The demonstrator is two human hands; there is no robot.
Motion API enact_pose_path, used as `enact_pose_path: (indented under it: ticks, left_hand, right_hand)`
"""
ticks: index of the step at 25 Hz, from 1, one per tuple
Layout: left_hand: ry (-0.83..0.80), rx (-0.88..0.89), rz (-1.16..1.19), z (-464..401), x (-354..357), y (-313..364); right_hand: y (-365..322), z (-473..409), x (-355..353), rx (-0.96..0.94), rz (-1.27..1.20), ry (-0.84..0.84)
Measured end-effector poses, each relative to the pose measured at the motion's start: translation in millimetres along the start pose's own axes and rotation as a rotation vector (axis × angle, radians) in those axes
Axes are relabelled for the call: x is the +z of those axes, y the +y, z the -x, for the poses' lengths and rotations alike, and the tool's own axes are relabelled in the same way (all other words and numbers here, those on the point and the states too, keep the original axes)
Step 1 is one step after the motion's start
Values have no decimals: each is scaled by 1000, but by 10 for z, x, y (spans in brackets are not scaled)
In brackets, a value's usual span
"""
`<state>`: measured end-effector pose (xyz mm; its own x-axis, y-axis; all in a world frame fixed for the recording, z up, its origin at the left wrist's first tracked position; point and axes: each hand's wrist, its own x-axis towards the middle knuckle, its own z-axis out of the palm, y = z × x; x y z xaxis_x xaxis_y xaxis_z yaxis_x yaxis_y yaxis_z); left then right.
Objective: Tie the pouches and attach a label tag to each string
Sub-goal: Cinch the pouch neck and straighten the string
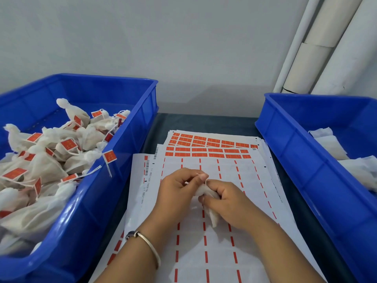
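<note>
Blue crate (140,111) of tagged pouches at left. Label sheets (214,148) mid-table, barcode print too small to read. Pouch (214,218) above sheets, gripped in right hand (226,203): likely light, soft; best held at neck. String (206,182) pinched by left hand (179,186).

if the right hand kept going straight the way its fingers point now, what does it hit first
Its fingers point left, so most likely the left hand just across the pouch that the right hand grips. Beyond that would come the left blue bin, though depth is hard to judge.
</note>
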<state>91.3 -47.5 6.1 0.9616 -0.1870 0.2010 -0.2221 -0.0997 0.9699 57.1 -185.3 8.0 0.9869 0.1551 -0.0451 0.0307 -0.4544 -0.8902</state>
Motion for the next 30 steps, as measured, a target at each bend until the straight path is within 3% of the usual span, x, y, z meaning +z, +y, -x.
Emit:
enact_pose_path:
  ticks: [6, 13, 18, 24, 30]
  left_hand:
    - [6, -105, -30, -21, 25, -32]
    - [56, -239, 40, -35, 36, -55]
    - [57, -410, 150, -57, 12, -39]
    - [60, -330, 39, -28, 39, -37]
    - [137, -227, 22, -11, 42, -9]
  right_hand:
    - [-11, 5, 56, -70, -3, 62]
    - [3, -22, 173, -100, 167, 331]
    - [24, -25, 151, -136, 168, 397]
    - [19, -34, 140, -171, 140, 495]
    - [12, -78, 112, -19, -50, 443]
